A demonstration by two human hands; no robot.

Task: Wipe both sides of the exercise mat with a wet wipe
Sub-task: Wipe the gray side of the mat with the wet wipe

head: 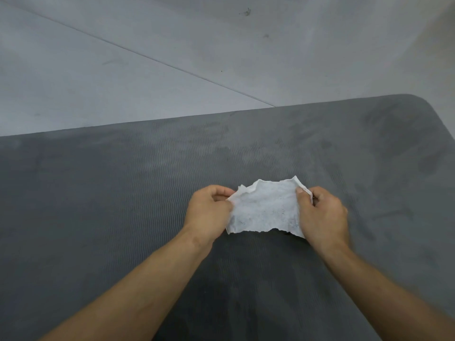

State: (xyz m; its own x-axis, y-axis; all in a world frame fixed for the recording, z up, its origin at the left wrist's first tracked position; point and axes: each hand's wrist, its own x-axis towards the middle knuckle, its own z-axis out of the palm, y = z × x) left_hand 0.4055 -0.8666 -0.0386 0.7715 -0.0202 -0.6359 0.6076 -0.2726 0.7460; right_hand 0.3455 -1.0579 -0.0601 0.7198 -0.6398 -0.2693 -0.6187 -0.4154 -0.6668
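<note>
A dark grey ribbed exercise mat (123,193) lies flat and fills the lower two thirds of the head view; its rounded corner is at the upper right. Darker damp-looking patches show on its right part. A white wet wipe (267,207), speckled with grey dirt, is stretched out above the mat's middle. My left hand (209,212) pinches the wipe's left edge. My right hand (322,215) pinches its right edge, thumb on top. Both forearms reach in from the bottom.
A pale grey floor (147,45) with a thin diagonal seam lies beyond the mat's far edge. A few small dark marks dot the floor at the upper right.
</note>
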